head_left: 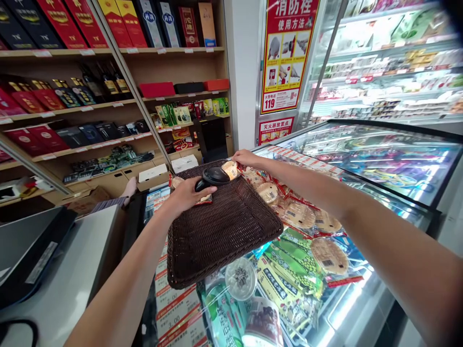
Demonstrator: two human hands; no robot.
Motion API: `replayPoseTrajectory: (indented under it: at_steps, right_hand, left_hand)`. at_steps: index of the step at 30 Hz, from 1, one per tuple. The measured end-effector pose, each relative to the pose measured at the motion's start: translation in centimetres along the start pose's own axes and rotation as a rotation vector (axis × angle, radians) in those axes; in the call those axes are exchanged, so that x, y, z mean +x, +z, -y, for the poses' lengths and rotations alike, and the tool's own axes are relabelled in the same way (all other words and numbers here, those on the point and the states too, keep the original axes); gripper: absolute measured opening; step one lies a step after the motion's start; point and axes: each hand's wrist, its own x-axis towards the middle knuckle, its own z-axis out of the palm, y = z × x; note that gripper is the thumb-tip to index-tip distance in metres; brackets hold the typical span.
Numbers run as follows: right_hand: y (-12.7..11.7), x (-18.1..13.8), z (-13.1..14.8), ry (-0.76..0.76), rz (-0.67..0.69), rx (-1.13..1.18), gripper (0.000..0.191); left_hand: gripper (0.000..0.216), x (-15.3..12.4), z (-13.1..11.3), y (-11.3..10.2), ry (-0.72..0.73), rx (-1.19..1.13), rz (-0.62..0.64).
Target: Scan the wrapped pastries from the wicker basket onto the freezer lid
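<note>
My left hand (186, 195) grips a black handheld barcode scanner (213, 177) over the far part of a dark brown wicker tray (220, 231). The scanner's head points at a small round packaged pastry (230, 168) that my right hand (246, 158) holds by its edge at the tray's far corner. The tray lies tilted on top of a glass-topped freezer (379, 159). To the right of the tray lie several more packaged round pastries (298, 214) and green snack bags (289, 262).
A grey counter (72, 274) with a dark monitor (29, 250) stands at the left. Wooden shelves (108, 103) with boxed bottles fill the back wall. A refrigerated display (390, 62) is at the back right. Price labels (173, 303) lie below the tray.
</note>
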Motion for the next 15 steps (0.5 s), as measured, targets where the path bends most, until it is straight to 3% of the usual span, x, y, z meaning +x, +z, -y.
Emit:
replayPoseTrajectory:
  at_steps: [11,13,15]
  right_hand:
    - [-0.2,-0.4,-0.1,0.024,0.033,0.028,0.014]
    - [-0.7,-0.1,-0.2,0.009,-0.009,-0.028,0.014]
    - [-1.5,0.4,-0.5,-0.003,-0.135,-0.149,0.018]
  left_hand:
    - [0.068,0.0,0.3,0.5,-0.015,-0.013,-0.028]
    - [0.067,-0.4,0.3,0.2,-0.02,-0.038,-0.043]
    - [0.063,-1.0,0.5,-0.5,-0.031,-0.064,-0.07]
